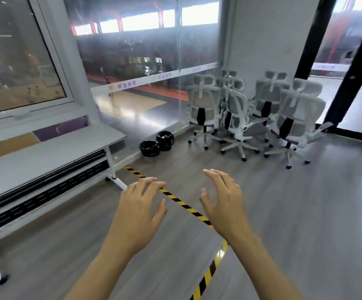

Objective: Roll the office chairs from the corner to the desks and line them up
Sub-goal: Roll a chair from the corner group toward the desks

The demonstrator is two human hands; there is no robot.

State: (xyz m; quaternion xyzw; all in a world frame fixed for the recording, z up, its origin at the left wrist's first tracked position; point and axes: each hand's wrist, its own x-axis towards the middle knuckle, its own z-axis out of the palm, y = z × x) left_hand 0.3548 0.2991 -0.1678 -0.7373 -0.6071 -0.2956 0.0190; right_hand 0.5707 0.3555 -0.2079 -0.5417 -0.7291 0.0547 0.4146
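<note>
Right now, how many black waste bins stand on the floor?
2. Nearer bin stands beside the glass wall past the desk; farther bin is just behind it, toward the chairs. Others may be hidden.

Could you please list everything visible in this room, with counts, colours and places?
White mesh-backed office chairs: at least five, white frames with grey mesh, clustered in the far corner.
Black-lined waste bins: two, black, on the floor by the glass wall.
Long grey-topped desk: one, grey with white legs, left under the window.
Yellow-and-black hazard tape: one strip, running diagonally across the grey wood floor.
Left hand: open, empty.
Right hand: open, empty.
</note>
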